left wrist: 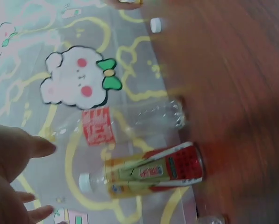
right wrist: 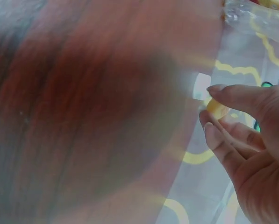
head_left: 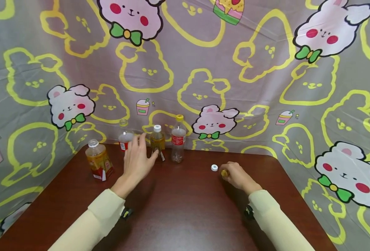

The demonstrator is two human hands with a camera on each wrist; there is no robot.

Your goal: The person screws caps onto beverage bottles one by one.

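Observation:
My right hand (head_left: 236, 174) pinches a yellow bottle cap (right wrist: 217, 109) between thumb and fingertips, low over the table. Just left of it, a white bottle cap (head_left: 214, 167) lies on the tabletop. The left hand (head_left: 137, 158) is raised with fingers extended and holds nothing. In the head view it overlaps a clear uncapped bottle with a red label (head_left: 124, 136). Right beside this hand stands a white-capped bottle with a yellow and red label (left wrist: 153, 170). A clear bottle with a yellow cap (head_left: 178, 139) stands upright to the right of that.
An uncapped bottle with a yellow and red label (head_left: 99, 162) stands at the left of the dark brown table (head_left: 185, 209). A grey curtain printed with cartoon rabbits (head_left: 200, 62) hangs behind the table and along both sides.

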